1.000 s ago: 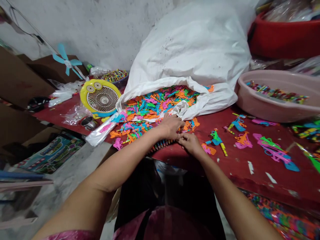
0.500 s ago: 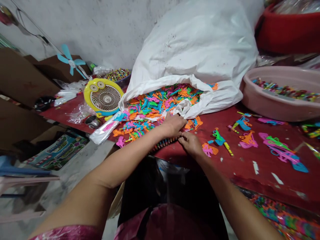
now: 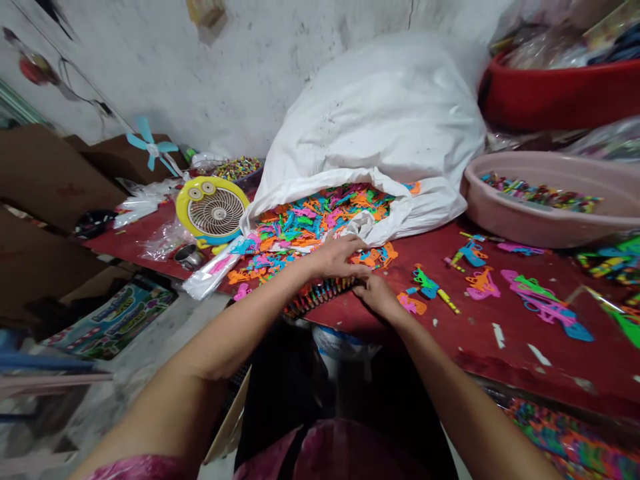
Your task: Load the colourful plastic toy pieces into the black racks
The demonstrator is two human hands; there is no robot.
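Note:
My left hand [image 3: 341, 257] bends over the right end of a row of small multicoloured sticks [image 3: 320, 293] lying side by side at the table's front edge. Close against it, my right hand [image 3: 376, 293] has its thumb and fingers drawn together at that same end. Whatever is between the fingers of either hand is hidden. Just beyond, a big white sack [image 3: 380, 120] lies with its mouth towards me, spilling bright flat plastic toy guns [image 3: 320, 213]. A green and blue toy gun with a yellow stick [image 3: 433, 285] rests to the right of my hands.
A yellow fan [image 3: 219, 213], a metal cup [image 3: 189, 257] and clear plastic bags [image 3: 213, 270] are on the left. At the right stand a pink basin [image 3: 540, 223] of wrapped pieces and a red tub [image 3: 565, 93]. More toy guns [image 3: 547, 303] lie on the red table [image 3: 450, 353].
The camera view has shifted a little to the right and up. My hands remain at the row's end, its sticks showing more, and the left hand's fingers reach further over the right.

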